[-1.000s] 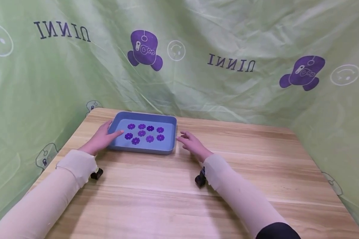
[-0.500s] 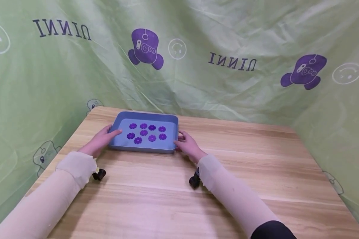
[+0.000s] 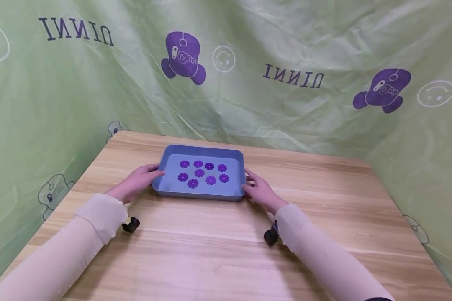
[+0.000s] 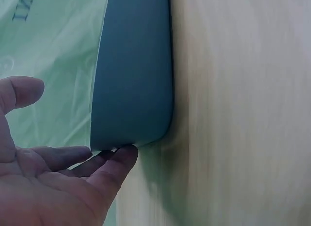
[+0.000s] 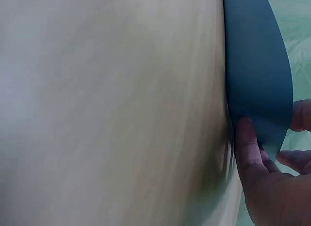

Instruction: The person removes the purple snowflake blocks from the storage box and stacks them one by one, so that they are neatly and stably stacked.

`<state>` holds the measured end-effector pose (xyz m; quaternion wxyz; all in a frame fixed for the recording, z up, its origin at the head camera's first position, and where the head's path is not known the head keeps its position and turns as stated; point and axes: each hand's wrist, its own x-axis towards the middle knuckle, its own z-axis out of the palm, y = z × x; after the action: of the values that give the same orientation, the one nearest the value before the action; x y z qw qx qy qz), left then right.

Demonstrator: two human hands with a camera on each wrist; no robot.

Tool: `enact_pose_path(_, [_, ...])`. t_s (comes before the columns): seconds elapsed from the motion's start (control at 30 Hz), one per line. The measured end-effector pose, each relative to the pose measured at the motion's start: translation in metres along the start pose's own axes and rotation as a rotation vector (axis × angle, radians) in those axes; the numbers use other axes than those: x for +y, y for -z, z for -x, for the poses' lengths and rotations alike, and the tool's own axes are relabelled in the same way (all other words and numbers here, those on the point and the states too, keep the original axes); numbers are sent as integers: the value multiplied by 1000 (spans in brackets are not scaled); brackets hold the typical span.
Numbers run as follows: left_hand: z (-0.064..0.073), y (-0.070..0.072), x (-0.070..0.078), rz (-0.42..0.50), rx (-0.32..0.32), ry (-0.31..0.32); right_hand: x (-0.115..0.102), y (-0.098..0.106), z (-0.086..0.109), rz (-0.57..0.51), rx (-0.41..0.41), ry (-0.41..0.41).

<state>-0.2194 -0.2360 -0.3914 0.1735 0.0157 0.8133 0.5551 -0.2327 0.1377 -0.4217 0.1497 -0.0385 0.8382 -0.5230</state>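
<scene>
A blue rectangular tray (image 3: 200, 193) rests on the wooden table, holding several purple notched discs (image 3: 199, 173) spread flat over its bottom. My left hand (image 3: 137, 184) is at the tray's left end. In the left wrist view its nearly straight fingers (image 4: 114, 167) press the outer wall near a corner, while the thumb (image 4: 26, 90) stands apart from the wall. At the other end, my right hand (image 3: 263, 192) grips the tray, thumb (image 5: 302, 116) at the rim and fingers against the outside wall. The discs cannot be seen in either wrist view.
The wooden table (image 3: 211, 246) stretches forward of the tray and to its right. Green printed curtains (image 3: 286, 117) hang closely behind the table and along both sides. A small black camera is worn at each wrist.
My right hand has come from beside the tray onto its right end. The tray, discs inside, has slid right and slightly toward me, with both hands following it.
</scene>
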Motion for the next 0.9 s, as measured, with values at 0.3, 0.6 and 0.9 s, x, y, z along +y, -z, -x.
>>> enact_pose_path(0.3, [5,-30,8,-22,-82,-28,21,30,36,11,-6,-13])
enact_pose_path(0.6, [8,-52,12,-6,-116,-33,27,46,59,53,-20,-20])
enact_pose_path(0.9, [15,-68,16,5,-124,-29,30,59,75,121,-29,-18])
